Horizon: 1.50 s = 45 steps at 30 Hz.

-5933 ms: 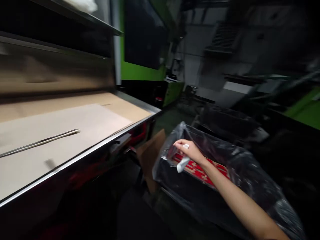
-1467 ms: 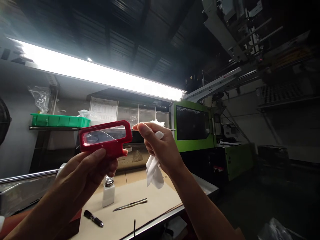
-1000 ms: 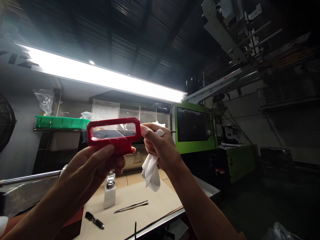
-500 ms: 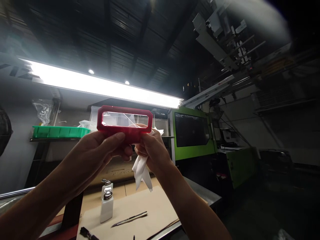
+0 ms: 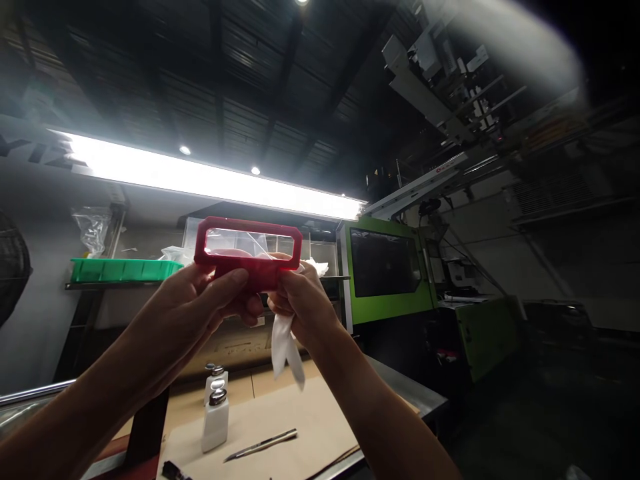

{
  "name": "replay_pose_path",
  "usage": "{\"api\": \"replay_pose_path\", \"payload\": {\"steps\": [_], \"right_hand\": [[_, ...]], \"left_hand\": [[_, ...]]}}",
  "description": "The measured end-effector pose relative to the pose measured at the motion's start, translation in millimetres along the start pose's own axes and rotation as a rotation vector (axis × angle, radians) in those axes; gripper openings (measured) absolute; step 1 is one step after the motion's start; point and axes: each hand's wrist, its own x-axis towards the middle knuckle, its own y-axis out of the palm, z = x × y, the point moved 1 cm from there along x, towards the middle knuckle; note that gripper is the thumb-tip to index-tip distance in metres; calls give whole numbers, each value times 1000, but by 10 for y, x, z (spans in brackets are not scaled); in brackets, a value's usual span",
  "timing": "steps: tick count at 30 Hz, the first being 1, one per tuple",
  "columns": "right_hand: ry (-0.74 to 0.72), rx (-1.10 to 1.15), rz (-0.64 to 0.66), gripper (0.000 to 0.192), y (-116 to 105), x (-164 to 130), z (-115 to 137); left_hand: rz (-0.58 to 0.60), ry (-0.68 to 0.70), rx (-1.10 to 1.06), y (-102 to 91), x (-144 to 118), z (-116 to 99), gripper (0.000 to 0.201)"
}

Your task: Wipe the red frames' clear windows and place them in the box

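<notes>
A red plastic frame-shaped part [image 5: 250,273], with a long opening through its upper half, is held up in front of the lamp. My left hand [image 5: 213,297] grips its lower left, thumb across the near face. My right hand [image 5: 305,297] pinches the lower right corner. A white cloth [image 5: 286,347] hangs down from the right hand, tucked in its fingers. Below, on the brown-covered bench [image 5: 280,460], stand two white pump bottles with metal tops, the nearer bottle [image 5: 215,423] in front. A slim pointed tool [image 5: 261,445], perhaps tweezers, lies beside them.
A bright tube lamp [image 5: 210,185] spans above the bench. Behind the hands, a shelf carries a green tray [image 5: 125,270] and clear plastic items. To the right stands a green machine [image 5: 385,267] with a dark window. A black-ended object [image 5: 175,471] lies at the bench's near edge.
The view has shifted slightly, so the lamp, tray and bottles sit a little lower. Both hands still hold the red part, and the hanging cloth has swung and narrowed.
</notes>
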Motion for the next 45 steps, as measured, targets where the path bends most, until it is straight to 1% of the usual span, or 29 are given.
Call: {"api": "replay_pose_path", "payload": {"steps": [4,6,9,10,16,22,24,29,40,43,45], "right_hand": [[28,35,11,14,-27,20,-28],[71,57,66,15,-48,29,-48],[141,75,169,10,-83,52,-92],[157,77,182,10,-94,61,-110],[208,89,151,19,-105,93,-188],[217,86,186,25,-93,105,-208],[213,86,194,24,-93,107,-217],[213,97,164,10,-91,110,-254],[226,107,151,12,-108,106,-303],[224,106,169,13,-109,103,-298],[216,109,170,17,-112,110,-287]], "left_hand": [[-14,13,5,7,-15,17,22],[-23,11,7,-5,-30,31,22],[-1,-7,11,-39,-51,62,18],[5,-13,12,-51,-54,73,16],[-9,-26,-7,-83,-54,121,20],[-70,-19,-36,-89,-80,125,25],[-71,-29,-53,-90,-84,125,27],[-67,-35,-70,-95,-91,137,27],[-44,-51,-54,-114,-94,156,25],[-56,-51,-49,-118,-88,184,29],[-78,-51,-44,-116,-81,194,30]]}}
